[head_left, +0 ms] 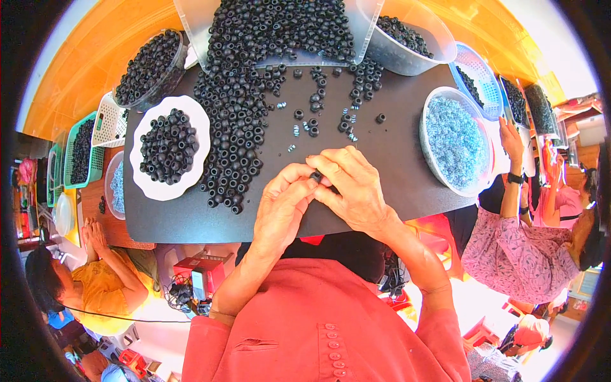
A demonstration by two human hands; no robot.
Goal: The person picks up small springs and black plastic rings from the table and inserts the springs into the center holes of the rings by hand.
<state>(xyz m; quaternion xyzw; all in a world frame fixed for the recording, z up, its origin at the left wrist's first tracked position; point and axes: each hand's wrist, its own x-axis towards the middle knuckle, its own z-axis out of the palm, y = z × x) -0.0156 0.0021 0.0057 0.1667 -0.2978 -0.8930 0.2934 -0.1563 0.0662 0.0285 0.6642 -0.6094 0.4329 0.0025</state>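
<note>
Above the near edge of the dark table (394, 165), my left hand (282, 207) and my right hand (354, 190) meet fingertip to fingertip. Between them they pinch a small black round part (316, 176), mostly covered by the fingers. Left of my hands spreads a heap of black round parts with holes (232, 140), running down from a large clear bin (191, 28) tipped toward me. A few tiny metal springs (296, 130) lie beyond my fingers, among loose black parts.
At left, a white scalloped plate (138, 153) holds black parts. At right stands a clear tub (428, 159) of pale blue-silver small pieces, with a blue basket (493, 105) behind it. Co-workers sit on both sides; one's hand (511, 143) is near the tub.
</note>
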